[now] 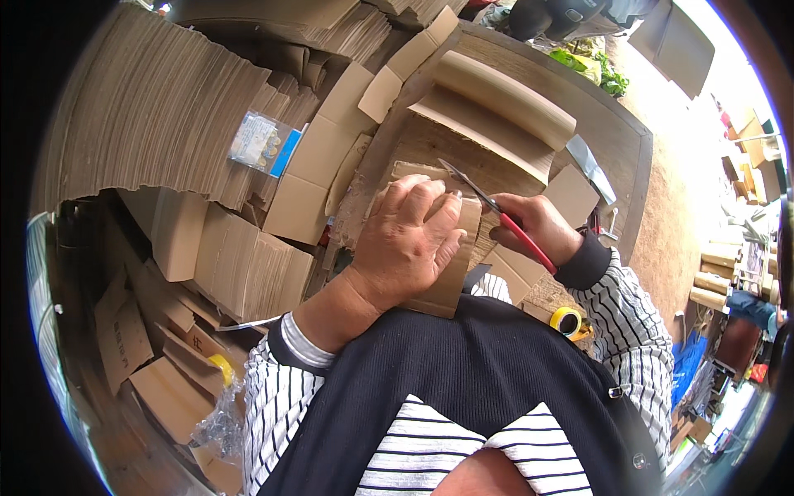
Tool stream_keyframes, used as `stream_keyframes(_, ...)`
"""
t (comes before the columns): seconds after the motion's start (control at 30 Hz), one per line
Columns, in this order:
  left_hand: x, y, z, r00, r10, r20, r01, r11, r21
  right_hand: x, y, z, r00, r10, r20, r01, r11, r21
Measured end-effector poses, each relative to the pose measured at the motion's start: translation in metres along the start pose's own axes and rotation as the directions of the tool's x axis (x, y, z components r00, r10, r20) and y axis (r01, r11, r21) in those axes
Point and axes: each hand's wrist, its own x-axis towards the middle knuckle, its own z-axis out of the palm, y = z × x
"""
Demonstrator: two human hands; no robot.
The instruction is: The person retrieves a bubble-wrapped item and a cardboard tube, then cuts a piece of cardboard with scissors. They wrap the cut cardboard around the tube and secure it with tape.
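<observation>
My left hand point(409, 236) grips a piece of brown cardboard point(438, 293) close to my body, its fingers bent over the top and the back of the hand upward. In my right hand point(538, 227) are red-handled scissors point(529, 245) with a dark pointed blade. The blade slants up and left, its tip just beyond my left fingertips near the cardboard's far edge. One red handle shows along the hand toward the wrist; the rest is hidden. Whether the blades are apart is unclear.
A wooden table point(616, 140) carries a curled cardboard sheet point(504, 99) ahead of my hands. Yellow tape point(566, 321) lies beside my right forearm. Tall cardboard stacks point(157, 107) stand at the left, with a plastic packet point(263, 142) on them. Green leaves point(610, 78) show at the far edge.
</observation>
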Motion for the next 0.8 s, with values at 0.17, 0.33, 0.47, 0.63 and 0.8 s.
stream_keyframes(0.17, -0.013, -0.005, 0.006, 1.000, 0.011, 0.012, -0.011, 1.000, -0.003, 0.002, 0.003, 0.006, 0.996, 0.087, 0.031, -0.088, 0.995, 0.045)
stream_keyframes(0.33, -0.004, 0.000, -0.001, 0.999, -0.019, 0.043, 0.019, 1.000, 0.004, 0.034, 0.023, -0.034, 0.980, -0.120, 0.156, 0.135, 0.987, -0.084)
stream_keyframes(0.47, -0.002, 0.003, -0.002, 0.997, -0.050, 0.054, 0.051, 0.999, -0.011, 0.076, 0.019, -0.053, 0.919, -0.222, 0.325, 0.294, 0.937, -0.189)
stream_keyframes(0.63, -0.003, 0.003, -0.004, 0.998, -0.054, 0.038, 0.055, 0.998, -0.019, 0.110, 0.010, -0.057, 0.826, -0.263, 0.499, 0.368, 0.922, -0.122)
stream_keyframes(0.8, -0.003, 0.001, -0.001, 0.999, -0.029, 0.015, 0.029, 0.999, -0.024, 0.132, -0.001, -0.062, 0.729, -0.266, 0.631, 0.424, 0.899, -0.111)
